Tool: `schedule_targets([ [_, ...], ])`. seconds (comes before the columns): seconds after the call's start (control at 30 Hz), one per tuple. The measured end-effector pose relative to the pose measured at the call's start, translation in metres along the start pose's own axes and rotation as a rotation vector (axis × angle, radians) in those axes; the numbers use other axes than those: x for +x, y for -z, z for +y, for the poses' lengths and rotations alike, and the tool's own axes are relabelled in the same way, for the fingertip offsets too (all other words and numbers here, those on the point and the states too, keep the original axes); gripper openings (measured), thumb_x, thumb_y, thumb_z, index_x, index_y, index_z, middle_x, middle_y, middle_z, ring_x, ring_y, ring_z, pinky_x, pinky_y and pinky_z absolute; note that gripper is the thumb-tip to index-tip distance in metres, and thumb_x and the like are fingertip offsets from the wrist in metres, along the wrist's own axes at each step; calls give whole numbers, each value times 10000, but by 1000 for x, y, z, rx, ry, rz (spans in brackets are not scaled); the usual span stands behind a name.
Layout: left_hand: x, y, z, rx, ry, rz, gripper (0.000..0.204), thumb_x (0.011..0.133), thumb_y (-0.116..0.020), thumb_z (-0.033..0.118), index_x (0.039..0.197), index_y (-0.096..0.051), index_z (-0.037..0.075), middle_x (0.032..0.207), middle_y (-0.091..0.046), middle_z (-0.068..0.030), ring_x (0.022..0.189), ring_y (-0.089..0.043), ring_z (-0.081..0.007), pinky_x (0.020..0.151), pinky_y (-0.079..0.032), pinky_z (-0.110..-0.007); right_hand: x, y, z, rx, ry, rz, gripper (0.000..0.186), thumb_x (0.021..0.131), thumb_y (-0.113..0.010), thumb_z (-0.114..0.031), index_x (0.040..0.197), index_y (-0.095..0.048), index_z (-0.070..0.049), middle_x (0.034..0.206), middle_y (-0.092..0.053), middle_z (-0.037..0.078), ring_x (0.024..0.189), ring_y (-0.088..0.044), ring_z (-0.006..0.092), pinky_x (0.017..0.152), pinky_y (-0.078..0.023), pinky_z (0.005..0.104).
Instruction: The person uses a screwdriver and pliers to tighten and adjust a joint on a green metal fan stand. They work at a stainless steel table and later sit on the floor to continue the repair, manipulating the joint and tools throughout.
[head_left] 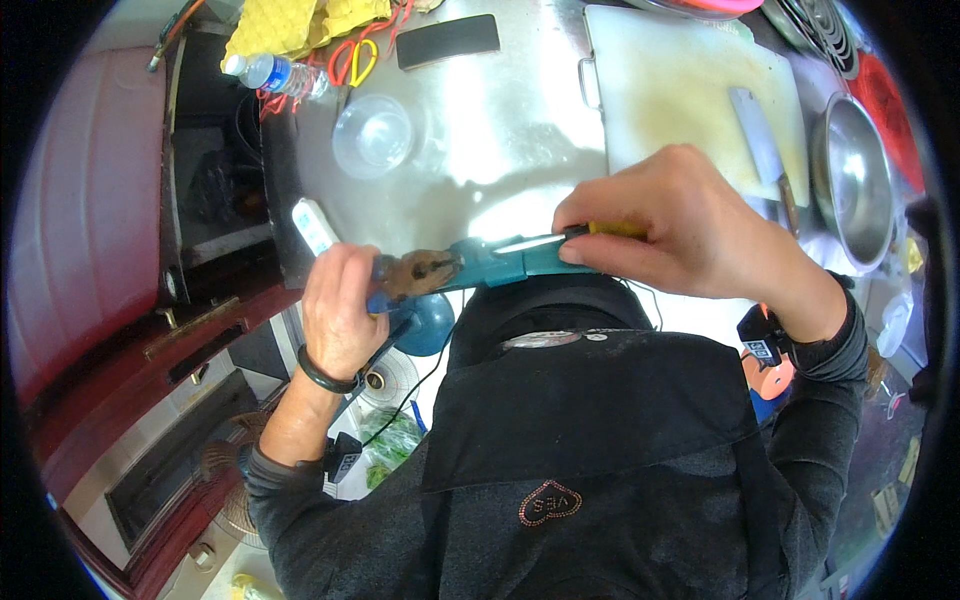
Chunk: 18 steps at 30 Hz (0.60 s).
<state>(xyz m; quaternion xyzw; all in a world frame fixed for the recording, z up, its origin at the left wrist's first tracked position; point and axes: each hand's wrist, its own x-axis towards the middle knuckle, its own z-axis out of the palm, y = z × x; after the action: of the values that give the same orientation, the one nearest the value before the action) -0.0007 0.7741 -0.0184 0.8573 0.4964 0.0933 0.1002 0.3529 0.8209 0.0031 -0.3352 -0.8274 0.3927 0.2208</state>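
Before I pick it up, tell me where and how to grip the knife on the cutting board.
Probably grip the knife by its brown handle, from the near side: it points roughly toward you and its end juts past the cutting board, while the broad blade lies farther off.

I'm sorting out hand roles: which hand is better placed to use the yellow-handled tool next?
Probably the right hand: it holds the yellow-handled tool, whose shaft lies over the teal device. The left hand grips the device's left end.
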Motion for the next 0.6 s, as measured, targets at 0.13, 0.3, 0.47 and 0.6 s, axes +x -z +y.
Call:
schedule_targets([
  [0.13,1,0,-2,-1,-35,37,499,569,-659,-156,1044,-622,-11,973,-588,-171,900,-591,-396,776,-489,-461,3,0,0,126,-86,-18,110,890,-735,-205,925,-721,-102,613,-622,88,566,-627,314,532,-462,397],
  [0.3,1,-1,-4,-1,-30,32,497,564,-653,-162,1035,-626,-10,972,-586,-164,890,-586,-388,766,-483,-454,3,-1,-1,-165,83,57,151,863,-769,-195,954,-721,-84,622,-620,64,547,-617,259,507,-438,367],
  [0.47,4,-3,-4,-7,-32,39,514,556,-665,-157,1047,-623,-11,968,-585,-161,883,-582,-385,763,-481,-450,4,-2,-3,-258,146,85,213,850,-806,-181,996,-710,-59,614,-576,38,512,-576,214,472,-403,320],
  [0.6,7,1,-4,16,-38,41,531,549,-677,-148,1059,-622,-9,967,-582,-157,884,-579,-382,761,-477,-445,4,-1,-6,-18,-93,-12,201,919,-752,-170,1035,-642,-49,628,-575,50,514,-559,141,466,-381,289],
])
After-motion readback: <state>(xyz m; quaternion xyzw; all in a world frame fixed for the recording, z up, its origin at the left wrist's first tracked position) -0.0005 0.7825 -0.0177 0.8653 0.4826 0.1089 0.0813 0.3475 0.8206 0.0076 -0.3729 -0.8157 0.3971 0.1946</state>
